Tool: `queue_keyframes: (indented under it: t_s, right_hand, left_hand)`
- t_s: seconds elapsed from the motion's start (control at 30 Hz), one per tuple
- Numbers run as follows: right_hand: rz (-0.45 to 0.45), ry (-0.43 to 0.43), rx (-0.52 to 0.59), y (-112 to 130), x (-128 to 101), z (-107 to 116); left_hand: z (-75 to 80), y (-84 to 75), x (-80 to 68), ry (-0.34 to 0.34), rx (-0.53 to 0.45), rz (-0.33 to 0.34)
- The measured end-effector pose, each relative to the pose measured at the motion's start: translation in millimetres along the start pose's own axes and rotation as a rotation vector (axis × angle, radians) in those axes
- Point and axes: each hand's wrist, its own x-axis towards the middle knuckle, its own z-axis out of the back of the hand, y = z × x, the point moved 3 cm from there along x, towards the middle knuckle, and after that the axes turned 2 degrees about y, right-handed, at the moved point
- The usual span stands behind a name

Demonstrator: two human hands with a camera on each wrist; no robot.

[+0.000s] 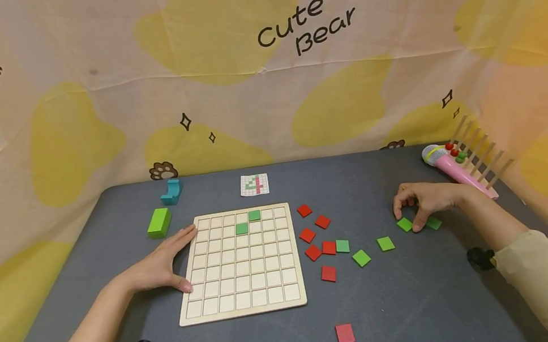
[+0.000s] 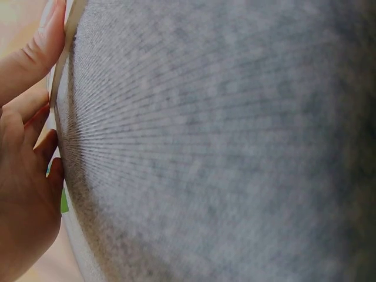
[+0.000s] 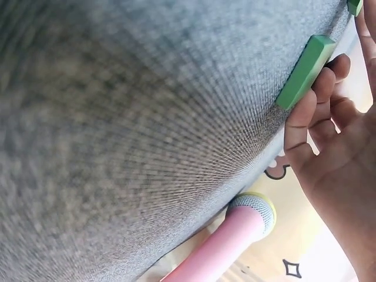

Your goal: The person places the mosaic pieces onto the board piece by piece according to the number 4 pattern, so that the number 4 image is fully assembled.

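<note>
A pale square grid board [image 1: 297, 259] lies on the table, with two green tiles in its upper cells, one the upper green tile [image 1: 254, 215]. My left hand [image 1: 155, 268] rests along its left edge, fingers and thumb spread apart; the left wrist view shows the thumb [image 2: 35, 59] at the board's rim. At the right of the table, my right hand [image 1: 429, 200] has thumb and index finger on either side of a flat green tile [image 1: 404, 225]. Another green tile [image 1: 433, 223] lies partly behind the thumb, and shows large beside the curled fingers [image 3: 301, 117] in the right wrist view.
Several red tiles [image 1: 329, 274] and green tiles [image 1: 385, 244] lie scattered right of the board, one pinkish-red tile [image 1: 345, 334] nearer the front. A small pattern card [image 1: 254, 185], green block [image 1: 159, 222], blue curved block [image 1: 171, 192] and pink microphone [image 1: 458, 170] beside a pegged toy [image 1: 485, 159] stand farther back.
</note>
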Motion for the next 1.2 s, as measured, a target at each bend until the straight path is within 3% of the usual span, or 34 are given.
queue_keyframes:
  t_s: [0.67,1.0,1.2]
  right_hand:
    - [0.019,-0.046,0.012,1.1,-2.2,-2.4]
    - [0.067,-0.109,-0.075,1.5,-0.9,1.4]
    - [0.033,-0.118,-0.043,1.0,1.4,3.0]
  left_hand:
    - [-0.6,2.1,1.0,0.0,-0.002,0.002]
    - [-0.4,1.6,0.9,0.003,0.012,0.01]
    - [0.7,0.7,1.1,0.004,0.018,0.009]
